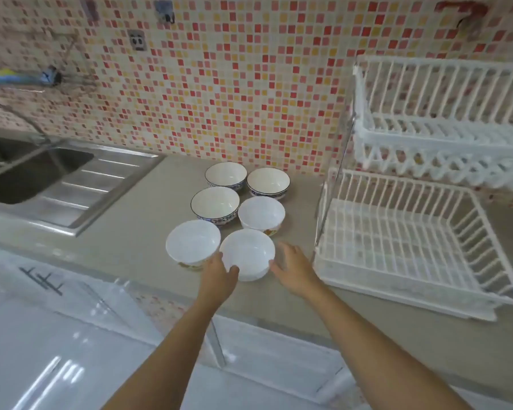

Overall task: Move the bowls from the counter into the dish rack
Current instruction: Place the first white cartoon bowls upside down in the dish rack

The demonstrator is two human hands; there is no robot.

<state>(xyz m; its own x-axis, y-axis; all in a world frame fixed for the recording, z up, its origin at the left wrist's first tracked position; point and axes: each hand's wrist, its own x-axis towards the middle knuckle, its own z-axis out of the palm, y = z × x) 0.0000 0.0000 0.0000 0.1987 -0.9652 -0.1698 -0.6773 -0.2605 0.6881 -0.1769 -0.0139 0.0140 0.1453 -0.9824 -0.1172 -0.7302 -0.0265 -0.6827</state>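
Several white bowls stand in two rows on the beige counter (125,232). The nearest bowl (247,253) sits at the front right of the group, with another bowl (192,242) to its left. My left hand (219,272) touches the nearest bowl's left side, thumb on its wall. My right hand (293,269) is beside its right side, fingers spread, fingertips at the rim. Further back are a bowl with an orange pattern (261,216), a blue-rimmed bowl (215,205) and two more blue-patterned bowls (225,175) (268,182). The white two-tier dish rack (412,250) stands empty to the right.
A steel sink (27,173) with a ribbed drainboard (101,184) lies at the left. The mosaic tile wall (234,84) runs behind the counter. White cabinet fronts (57,335) are below the counter edge.
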